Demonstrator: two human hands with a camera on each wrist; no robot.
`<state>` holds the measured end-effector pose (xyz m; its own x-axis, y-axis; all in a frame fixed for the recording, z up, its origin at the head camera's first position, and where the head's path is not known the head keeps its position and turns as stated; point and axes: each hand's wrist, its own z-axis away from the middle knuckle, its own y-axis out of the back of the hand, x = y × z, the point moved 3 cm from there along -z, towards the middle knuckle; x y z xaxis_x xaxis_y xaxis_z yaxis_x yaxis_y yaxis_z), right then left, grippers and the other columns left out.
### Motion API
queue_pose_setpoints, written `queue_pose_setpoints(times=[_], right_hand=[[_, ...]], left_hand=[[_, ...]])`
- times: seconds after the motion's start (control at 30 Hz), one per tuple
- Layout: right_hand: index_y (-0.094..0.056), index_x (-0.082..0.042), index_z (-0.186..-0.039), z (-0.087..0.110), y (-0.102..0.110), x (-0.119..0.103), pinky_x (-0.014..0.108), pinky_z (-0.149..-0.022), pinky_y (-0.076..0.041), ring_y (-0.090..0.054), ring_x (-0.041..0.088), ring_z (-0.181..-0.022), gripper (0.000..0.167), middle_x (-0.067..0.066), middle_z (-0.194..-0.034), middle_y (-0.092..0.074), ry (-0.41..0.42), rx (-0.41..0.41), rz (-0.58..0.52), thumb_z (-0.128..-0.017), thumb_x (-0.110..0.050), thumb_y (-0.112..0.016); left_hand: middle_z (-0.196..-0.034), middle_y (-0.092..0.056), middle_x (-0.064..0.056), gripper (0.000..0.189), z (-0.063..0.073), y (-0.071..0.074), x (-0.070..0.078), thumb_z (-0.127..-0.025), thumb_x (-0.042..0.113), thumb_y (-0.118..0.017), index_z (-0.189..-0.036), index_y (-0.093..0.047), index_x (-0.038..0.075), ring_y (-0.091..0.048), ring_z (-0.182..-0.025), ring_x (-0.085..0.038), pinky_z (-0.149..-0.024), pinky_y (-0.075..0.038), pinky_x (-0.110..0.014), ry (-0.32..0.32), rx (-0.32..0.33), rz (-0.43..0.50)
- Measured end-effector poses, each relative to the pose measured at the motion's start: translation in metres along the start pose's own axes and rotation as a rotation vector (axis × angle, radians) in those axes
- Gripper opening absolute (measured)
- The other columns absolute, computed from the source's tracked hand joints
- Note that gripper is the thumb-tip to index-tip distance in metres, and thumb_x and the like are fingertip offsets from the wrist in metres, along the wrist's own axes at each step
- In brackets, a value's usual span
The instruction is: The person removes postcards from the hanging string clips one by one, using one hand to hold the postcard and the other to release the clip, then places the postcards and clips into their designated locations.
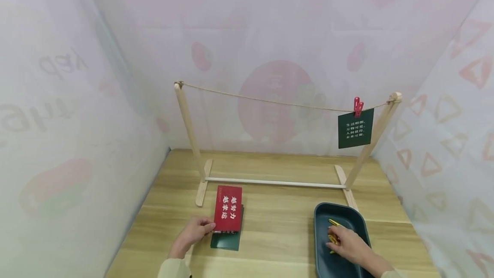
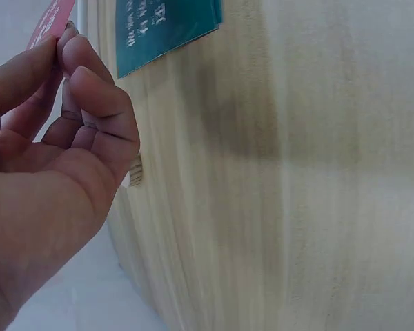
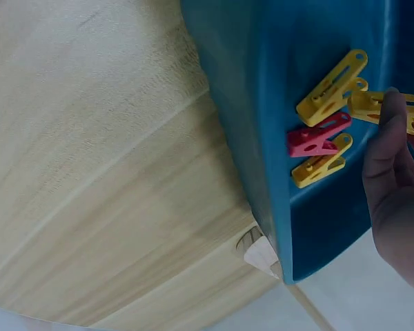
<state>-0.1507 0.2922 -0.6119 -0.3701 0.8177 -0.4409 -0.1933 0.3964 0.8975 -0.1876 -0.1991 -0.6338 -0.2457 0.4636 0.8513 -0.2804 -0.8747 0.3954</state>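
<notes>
Between thumb and forefinger my left hand pinches a red card with white lettering by its lower left corner, raised over a dark green card on the table. The left wrist view shows more than one edge at the corner of the green cards. My right hand is over a dark blue tray and holds a yellow clothespin in its fingers. Beneath it in the tray lie a red clothespin and yellow clothespins.
A wooden stand at the back carries a thin string between two posts. Near its right post, a red clothespin holds a green card on the string. A white rod joins the feet. Printed curtains surround the table.
</notes>
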Motion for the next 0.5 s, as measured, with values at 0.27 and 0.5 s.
queue_pose_setpoints(times=[0.27,0.5], right_hand=[[-0.061,-0.017,-0.098,-0.002,-0.017,-0.005,0.025,-0.055,-0.041,-0.047,0.001,-0.067,0.026,-0.007,-0.089,-0.057,0.023,-0.092,0.1,-0.084,-0.034,-0.076],[-0.06,-0.019,-0.097,0.008,-0.014,-0.002,0.025,-0.054,-0.038,-0.043,0.0,-0.064,0.028,-0.007,-0.086,-0.052,-0.029,-0.082,0.102,-0.082,-0.035,-0.077]], left_hand=[[-0.072,-0.062,-0.003,0.019,0.001,-0.007,-0.006,-0.096,0.014,-0.06,-0.086,-0.069,0.001,-0.05,-0.062,-0.011,-0.053,-0.039,-0.022,0.051,-0.03,-0.035],[-0.076,-0.065,-0.007,0.015,0.004,-0.007,-0.014,-0.097,0.012,-0.059,-0.095,-0.071,0.002,-0.055,-0.064,-0.013,-0.057,-0.046,-0.026,0.082,-0.061,-0.034]])
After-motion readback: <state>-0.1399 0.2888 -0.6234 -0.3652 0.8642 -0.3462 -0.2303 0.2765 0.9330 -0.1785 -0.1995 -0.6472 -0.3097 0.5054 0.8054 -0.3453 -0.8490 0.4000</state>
